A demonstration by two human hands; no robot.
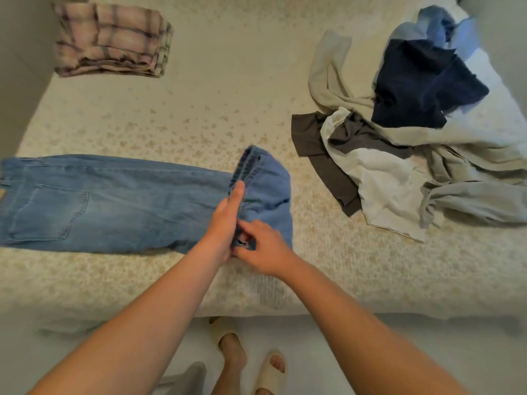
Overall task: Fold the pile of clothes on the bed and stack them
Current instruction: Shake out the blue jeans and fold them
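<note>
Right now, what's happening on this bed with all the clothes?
A person is folding a pair of blue jeans laid across the bed. The left hand lies with straight fingers along the leg ends, while the right hand pinches the hem, lifting the leg ends to fold them over. A folded plaid garment sits at the far left corner. An unfolded pile of clothes waits on the right.

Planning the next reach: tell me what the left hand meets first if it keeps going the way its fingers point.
The left hand points away along the jeans' raised hem. Past it, probably only bare bed; depth is unclear.
</note>
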